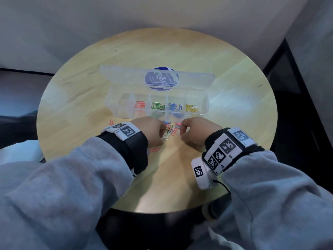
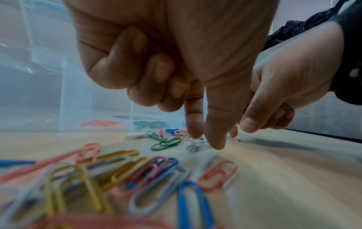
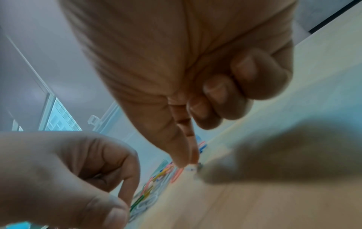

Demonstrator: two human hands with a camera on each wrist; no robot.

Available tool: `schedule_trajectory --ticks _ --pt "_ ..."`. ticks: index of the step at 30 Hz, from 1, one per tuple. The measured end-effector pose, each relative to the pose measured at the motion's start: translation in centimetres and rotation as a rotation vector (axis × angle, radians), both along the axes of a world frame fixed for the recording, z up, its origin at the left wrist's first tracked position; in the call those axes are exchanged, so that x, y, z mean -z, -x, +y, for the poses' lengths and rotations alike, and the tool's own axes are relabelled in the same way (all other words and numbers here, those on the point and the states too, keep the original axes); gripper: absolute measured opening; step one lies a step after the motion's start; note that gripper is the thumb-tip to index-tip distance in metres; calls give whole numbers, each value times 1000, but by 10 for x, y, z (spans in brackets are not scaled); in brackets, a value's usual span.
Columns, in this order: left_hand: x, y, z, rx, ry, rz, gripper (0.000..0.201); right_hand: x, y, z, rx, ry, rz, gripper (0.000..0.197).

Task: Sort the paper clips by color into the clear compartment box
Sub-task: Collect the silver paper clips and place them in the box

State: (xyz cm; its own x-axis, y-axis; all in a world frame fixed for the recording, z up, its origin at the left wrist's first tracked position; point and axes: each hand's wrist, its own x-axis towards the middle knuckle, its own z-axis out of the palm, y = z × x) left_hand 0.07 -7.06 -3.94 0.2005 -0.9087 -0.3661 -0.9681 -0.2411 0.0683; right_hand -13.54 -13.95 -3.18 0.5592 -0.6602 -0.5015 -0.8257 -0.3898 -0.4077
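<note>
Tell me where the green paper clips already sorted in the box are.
In the head view, the green paper clips lie in the clear compartment box, between the compartment with red clips on the left and blue clips on the right.

Your hands share a narrow gap over the loose clips (image 1: pixel 169 130), hemmed ahead by the box front wall (image 1: pixel 160 114). The raised lid (image 1: pixel 156 76) blocks approach from behind. Open table (image 1: pixel 239 105) lies right and left of the box.

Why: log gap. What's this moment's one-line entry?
box open, four colors sorted | loose clips in front | left hand, right hand: at clips, grip unclear
</note>
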Motion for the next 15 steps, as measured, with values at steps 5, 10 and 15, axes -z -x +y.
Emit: schedule_trajectory --ticks 5,10,15 --pt "0 -3 -4 -16 12 30 15 3 -1 2 9 -2 -22 13" --pt "-1 4 -5 -11 -17 -11 17 3 -2 1 -51 19 37 8" --pt "3 11 -9 -30 -66 9 15 3 1 2 -17 55 33 11"
